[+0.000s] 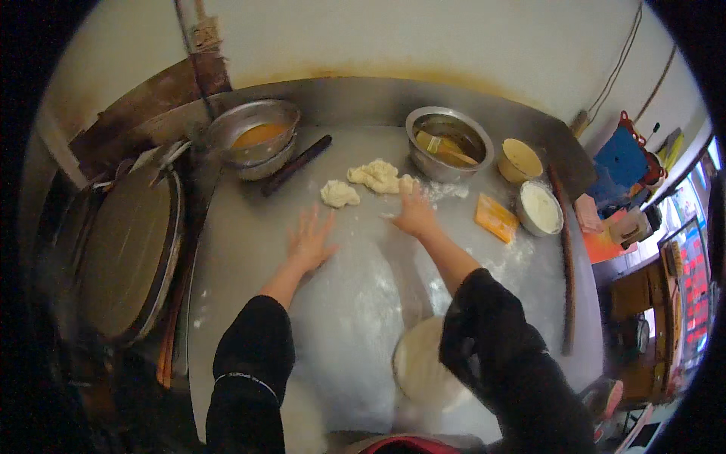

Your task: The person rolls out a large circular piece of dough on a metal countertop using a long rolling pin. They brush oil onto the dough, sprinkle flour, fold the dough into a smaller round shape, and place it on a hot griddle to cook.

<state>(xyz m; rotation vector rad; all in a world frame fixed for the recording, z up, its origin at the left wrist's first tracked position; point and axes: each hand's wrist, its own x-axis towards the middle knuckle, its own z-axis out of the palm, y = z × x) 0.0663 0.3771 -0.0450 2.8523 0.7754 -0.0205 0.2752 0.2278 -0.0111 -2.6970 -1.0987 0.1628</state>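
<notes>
My left hand (pixel 309 241) is spread with fingers apart over the steel worktop (pixel 351 272), and nothing is in it. Just beyond its fingertips sits a small lump of dough (pixel 339 194). My right hand (pixel 418 214) reaches forward, fingers apart, its fingertips at the right end of a larger, uneven piece of dough (pixel 373 176). Whether those fingers press into the dough, I cannot tell. Loose flour (pixel 448 190) is scattered beyond the right hand. Partly hidden under my right sleeve lies a pale flat disc (pixel 422 360), possibly rolled dough.
Left stands a round griddle (pixel 130 261). Behind are stacked metal bowls (pixel 218 136), a dark rolling pin (pixel 298 164) and a steel bowl (pixel 417 150) holding a brush. At right are a yellow bowl (pixel 520 162), a flour bowl (pixel 540 208), an orange block (pixel 495 218) and a long rod (pixel 566 284).
</notes>
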